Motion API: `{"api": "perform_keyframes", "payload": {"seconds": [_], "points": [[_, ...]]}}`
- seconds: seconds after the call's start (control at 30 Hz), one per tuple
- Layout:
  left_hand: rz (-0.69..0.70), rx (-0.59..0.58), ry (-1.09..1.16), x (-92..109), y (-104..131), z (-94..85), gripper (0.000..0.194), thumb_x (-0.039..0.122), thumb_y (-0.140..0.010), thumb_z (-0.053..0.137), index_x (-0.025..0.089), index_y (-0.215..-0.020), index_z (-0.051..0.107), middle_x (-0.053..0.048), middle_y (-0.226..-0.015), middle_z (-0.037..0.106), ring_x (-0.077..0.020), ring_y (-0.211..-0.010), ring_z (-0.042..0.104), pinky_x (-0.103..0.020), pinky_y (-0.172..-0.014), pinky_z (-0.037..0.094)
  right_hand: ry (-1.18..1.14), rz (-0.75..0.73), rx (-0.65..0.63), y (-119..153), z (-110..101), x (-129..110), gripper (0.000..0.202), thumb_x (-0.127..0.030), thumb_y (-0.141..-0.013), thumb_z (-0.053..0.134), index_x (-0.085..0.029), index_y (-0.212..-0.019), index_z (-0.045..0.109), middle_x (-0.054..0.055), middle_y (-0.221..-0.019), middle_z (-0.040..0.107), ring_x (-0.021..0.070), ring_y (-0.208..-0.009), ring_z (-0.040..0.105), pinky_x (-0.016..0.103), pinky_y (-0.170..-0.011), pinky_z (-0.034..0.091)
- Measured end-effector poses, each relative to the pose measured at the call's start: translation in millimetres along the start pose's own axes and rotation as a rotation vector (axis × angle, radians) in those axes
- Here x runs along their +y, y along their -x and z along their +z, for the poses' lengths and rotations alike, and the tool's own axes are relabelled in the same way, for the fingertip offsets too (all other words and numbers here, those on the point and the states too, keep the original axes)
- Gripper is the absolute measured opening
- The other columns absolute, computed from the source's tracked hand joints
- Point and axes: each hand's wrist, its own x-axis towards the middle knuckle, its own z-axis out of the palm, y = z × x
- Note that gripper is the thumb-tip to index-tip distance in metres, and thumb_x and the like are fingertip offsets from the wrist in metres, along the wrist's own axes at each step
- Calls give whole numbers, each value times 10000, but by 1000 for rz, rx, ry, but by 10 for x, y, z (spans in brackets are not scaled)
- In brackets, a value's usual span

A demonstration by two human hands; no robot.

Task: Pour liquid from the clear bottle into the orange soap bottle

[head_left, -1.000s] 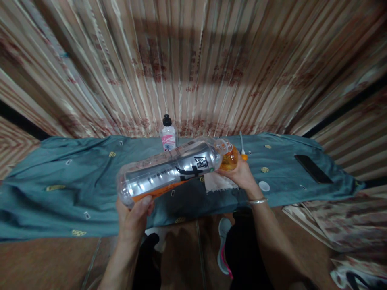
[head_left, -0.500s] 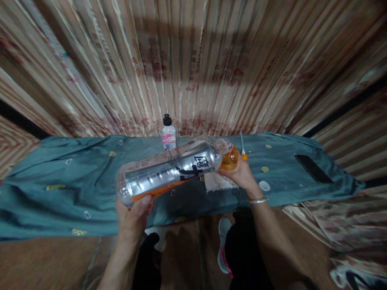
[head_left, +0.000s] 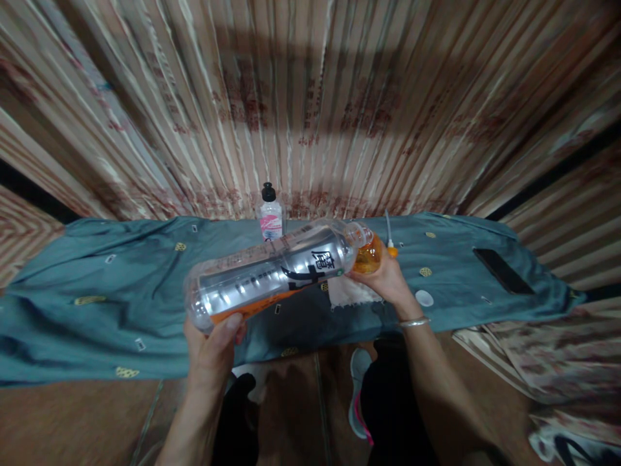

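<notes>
My left hand [head_left: 216, 343] is closed around the base end of a large clear plastic bottle [head_left: 272, 275] with a silver and orange label. The bottle lies tilted, its neck toward the right and a little higher than its base. At that neck is a smaller rounded bottle [head_left: 367, 254] holding amber liquid, and my right hand [head_left: 385, 278] is wrapped around it. The two mouths meet or overlap; I cannot tell whether liquid is flowing. Behind my right hand lies an orange pump top [head_left: 392, 251] with a pale tube. A whitish cloth [head_left: 352, 294] is partly hidden below the bottles.
A clear bottle with a black cap and pink label [head_left: 270, 217] stands at the back of the cloth-covered table [head_left: 145, 291]. A small white round cap [head_left: 424, 298] lies right of my right wrist, and a dark phone [head_left: 503, 270] farther right. Patterned curtains [head_left: 310, 97] hang behind.
Almost nothing differs. The large bottle and my left hand have shifted very slightly to the left; both hands keep their hold.
</notes>
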Motion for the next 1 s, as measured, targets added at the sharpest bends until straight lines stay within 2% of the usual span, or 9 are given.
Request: {"api": "perform_keyframes", "payload": {"seconds": [0.13, 0.27, 0.5, 0.67, 0.77, 1.0], "points": [[-6, 4, 0, -14, -4, -28, 758, 477, -511, 980, 224, -1171, 704, 39, -645, 652, -124, -437, 502, -223, -393, 399, -21, -7, -16, -5, 3, 18, 1050, -542, -588, 1013, -222, -1487, 576, 149, -1406, 757, 381, -1297, 733, 604, -1188, 551], [14, -23, -3, -4, -7, -21, 699, 505, -536, 969, 214, -1122, 725, 31, -630, 650, -128, -444, 508, -223, -398, 410, -15, -12, -11, -4, 6, 26, 1033, -546, -600, 1006, -232, -1485, 576, 144, -1396, 760, 376, -1291, 735, 605, -1189, 549], [17, 2, -2, 42, 0, 34, 614, 480, -503, 975, 219, -998, 720, 41, -596, 631, -113, -420, 473, -216, -383, 399, 13, 13, -11, 1, 7, -37, 1060, -579, -574, 999, -218, -1477, 577, 157, -1382, 763, 401, -1287, 734, 625, -1189, 539], [39, -8, -18, 46, -1, 15, 649, 504, -510, 974, 211, -1042, 743, 39, -608, 618, -111, -425, 454, -223, -377, 390, 12, -3, -24, 1, 10, -23, 1062, -547, -590, 1004, -225, -1501, 563, 151, -1417, 746, 390, -1315, 721, 597, -1204, 534], [42, -25, -21, 43, 2, 11, 598, 506, -542, 968, 208, -1007, 740, 32, -602, 611, -115, -433, 458, -230, -385, 405, 24, -2, -21, 3, 11, 12, 1076, -507, -587, 1016, -220, -1516, 556, 152, -1401, 755, 389, -1300, 730, 595, -1193, 545], [84, 10, 0, 56, 1, 49, 619, 527, -507, 982, 212, -976, 730, 46, -595, 602, -98, -407, 424, -210, -332, 361, 3, -27, -15, -2, 14, 62, 1051, -510, -580, 1025, -230, -1491, 579, 140, -1407, 759, 381, -1293, 735, 598, -1187, 553]]}}
